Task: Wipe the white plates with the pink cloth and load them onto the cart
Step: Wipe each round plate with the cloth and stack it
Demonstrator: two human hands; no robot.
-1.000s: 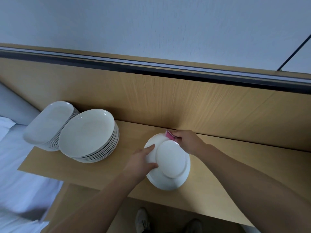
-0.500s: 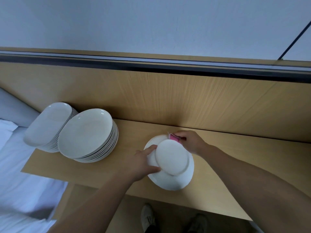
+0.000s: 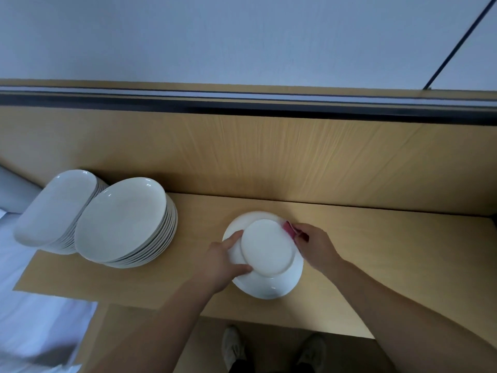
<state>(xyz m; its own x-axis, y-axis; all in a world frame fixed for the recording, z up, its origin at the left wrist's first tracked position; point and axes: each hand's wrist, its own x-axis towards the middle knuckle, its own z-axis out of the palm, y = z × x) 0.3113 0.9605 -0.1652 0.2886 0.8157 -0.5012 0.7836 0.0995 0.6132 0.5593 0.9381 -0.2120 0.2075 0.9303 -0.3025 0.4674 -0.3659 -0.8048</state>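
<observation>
Left hand (image 3: pixel 220 261) grips the overturned white plate (image 3: pixel 265 254) by its rim. Right hand (image 3: pixel 316 244) pinches the pink cloth (image 3: pixel 290 228) against the opposite rim.

No readable text, label, brand, number or sign shows on anything in view.

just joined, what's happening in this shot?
A person is wiping a white plate at a wooden table. The left hand grips the plate by its left edge, underside up. The right hand pinches the pink cloth against the plate's far right rim. Two stacks wait at the left: a stack of round plates and a stack of oblong plates. No cart is in view.
</observation>
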